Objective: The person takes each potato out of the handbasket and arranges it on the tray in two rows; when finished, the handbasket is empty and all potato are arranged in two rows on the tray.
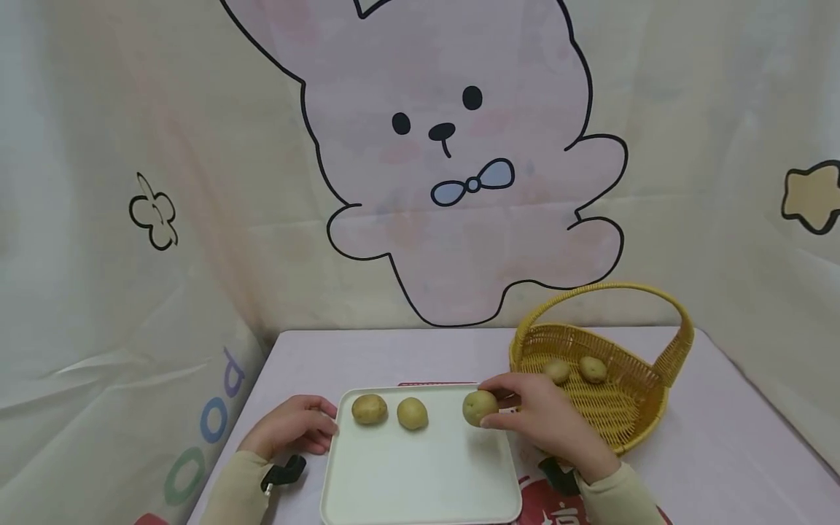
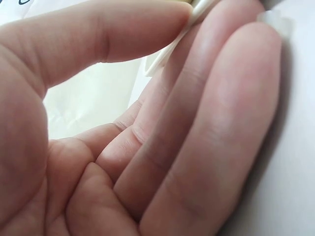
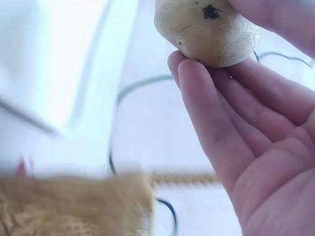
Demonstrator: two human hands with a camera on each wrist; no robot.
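My right hand (image 1: 547, 419) holds a potato (image 1: 480, 408) between thumb and fingers over the upper right part of a white tray (image 1: 420, 481). In the right wrist view this potato (image 3: 206, 32) shows a dark spot on its skin. Two more potatoes, an oval one (image 1: 370, 409) and a rounder one (image 1: 412, 413), lie along the tray's far side. At the tray's left edge, my left hand (image 1: 295, 426) pinches the rim; the left wrist view has the thumb (image 2: 123, 29) on the rim and the fingers against its other side.
A yellow woven basket (image 1: 617, 415) with a tall handle stands right of the tray, behind my right hand. Inside it lie two potatoes, one near the hand (image 1: 556, 370) and one farther right (image 1: 593, 370). A printed curtain (image 1: 459, 255) hangs behind the table.
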